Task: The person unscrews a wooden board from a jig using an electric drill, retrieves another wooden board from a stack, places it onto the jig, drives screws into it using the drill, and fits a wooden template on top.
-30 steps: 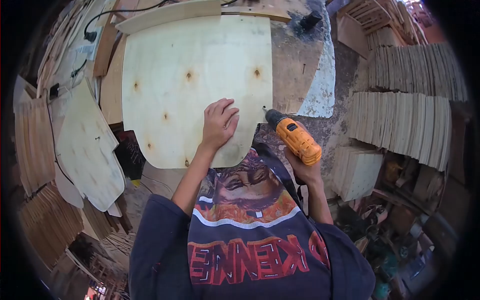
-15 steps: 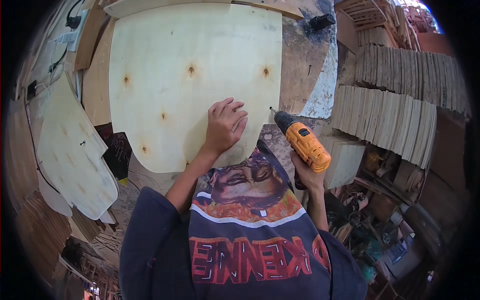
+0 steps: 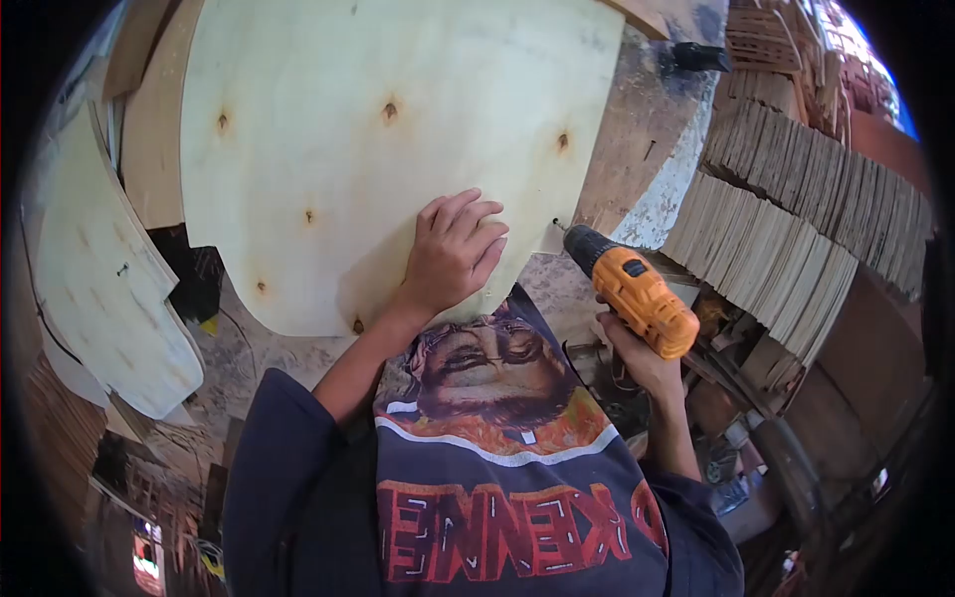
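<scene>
A pale plywood panel (image 3: 308, 80) with rounded lower corners and several brown knots lies in front of me. My left hand (image 3: 456, 247) rests on its lower part, fingers stretched out and holding nothing. Around the handle of an orange and black cordless drill (image 3: 642, 298), my right hand (image 3: 637, 356) is closed; the handle is partly hidden under the drill body. The bit points up and left, its tip at a small dark screw head or hole (image 3: 556, 222) near the panel's right edge. I cannot tell which it is.
Stacks of thin wooden pieces (image 3: 761, 239) stand on the right. A black object (image 3: 701, 57) sits on the worn work surface (image 3: 637, 139), upper right. At left lies another shaped plywood piece (image 3: 109, 269) with a screw-like item (image 3: 122, 270) on it.
My view has shifted and turned slightly, so the panel looks larger. The drill appears a little lower and farther right, its bit still at the dark spot. My left hand stays on the panel.
</scene>
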A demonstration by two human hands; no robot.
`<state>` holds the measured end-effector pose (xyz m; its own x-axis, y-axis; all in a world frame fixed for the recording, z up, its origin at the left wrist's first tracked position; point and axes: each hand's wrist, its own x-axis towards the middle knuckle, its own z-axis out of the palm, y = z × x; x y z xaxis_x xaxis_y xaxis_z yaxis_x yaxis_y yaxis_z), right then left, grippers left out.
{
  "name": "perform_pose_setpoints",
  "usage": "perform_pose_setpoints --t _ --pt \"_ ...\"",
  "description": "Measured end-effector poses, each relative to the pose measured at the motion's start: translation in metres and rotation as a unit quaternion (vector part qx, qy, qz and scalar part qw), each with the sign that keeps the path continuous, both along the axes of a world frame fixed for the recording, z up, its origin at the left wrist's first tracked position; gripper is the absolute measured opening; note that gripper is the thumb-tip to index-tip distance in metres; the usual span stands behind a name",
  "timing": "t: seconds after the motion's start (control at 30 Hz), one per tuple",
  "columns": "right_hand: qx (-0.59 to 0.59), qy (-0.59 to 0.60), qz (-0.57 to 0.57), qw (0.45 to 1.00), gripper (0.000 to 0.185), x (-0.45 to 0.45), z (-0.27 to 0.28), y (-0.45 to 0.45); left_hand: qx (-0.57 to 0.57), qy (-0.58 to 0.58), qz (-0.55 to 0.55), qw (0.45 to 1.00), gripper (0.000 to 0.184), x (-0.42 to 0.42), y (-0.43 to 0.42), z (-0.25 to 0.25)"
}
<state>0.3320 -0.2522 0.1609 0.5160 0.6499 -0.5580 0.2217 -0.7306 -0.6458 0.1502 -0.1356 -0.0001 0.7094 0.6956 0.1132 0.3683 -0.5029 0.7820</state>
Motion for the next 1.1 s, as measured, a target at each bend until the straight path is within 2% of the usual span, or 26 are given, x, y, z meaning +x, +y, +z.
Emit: perform_pose_setpoints --t 0.13,0.23,0.3,0.37,0.5,0.7,0.77,0.9,0.93,1.0,1.07,1.1 --pt "-0.137 0.016 0.019 0.990 0.015 0.013 0.006 0.000 -0.001 0.007 0.014 1.000 0.014 0.000 0.000 0.000" --pt "-0.187 0.027 0.042 0.981 0.013 0.016 0.011 0.006 -0.008 0.026 0.013 1.000 0.014 0.003 -0.002 0.003" --pt "-0.137 0.010 0.051 0.989 0.011 0.013 0.012 0.010 0.004 0.034 0.015 0.999 0.014 0.004 -0.003 0.004" --pt "-0.221 0.011 0.015 0.975 0.011 0.008 0.016 0.009 0.005 0.035 0.013 0.999 0.014 0.001 -0.003 0.005" --pt "-0.205 0.013 0.028 0.978 0.022 0.010 0.018 -0.003 0.012 0.042 0.006 0.999 0.014 0.004 -0.003 0.003" --pt "-0.199 0.017 0.025 0.980 0.015 0.008 0.024 -0.005 0.022 0.036 0.010 0.999 0.014 0.003 -0.004 0.001" --pt "-0.173 -0.003 0.020 0.985 0.007 0.003 0.029 0.000 0.032 0.033 0.010 0.999 0.014 0.003 -0.004 -0.001" --pt "-0.144 -0.023 0.017 0.989 0.007 0.006 0.024 -0.019 0.040 0.026 0.012 0.999 0.014 0.004 -0.005 -0.001" --pt "-0.107 -0.009 0.017 0.994 0.008 0.009 0.022 -0.024 0.045 0.026 0.015 0.999 0.014 0.004 -0.006 -0.003" --pt "-0.065 0.005 0.009 0.998 0.010 0.006 0.025 -0.027 0.050 0.013 0.011 0.999 0.020 0.004 -0.006 -0.006" --pt "-0.127 0.022 -0.031 0.991 0.020 0.003 0.038 -0.018 0.064 0.009 0.023 0.998 0.025 0.009 -0.010 -0.001" --pt "-0.116 0.021 -0.026 0.993 0.020 0.004 0.037 -0.021 0.075 0.009 0.039 0.996 0.030 0.015 -0.009 0.001"
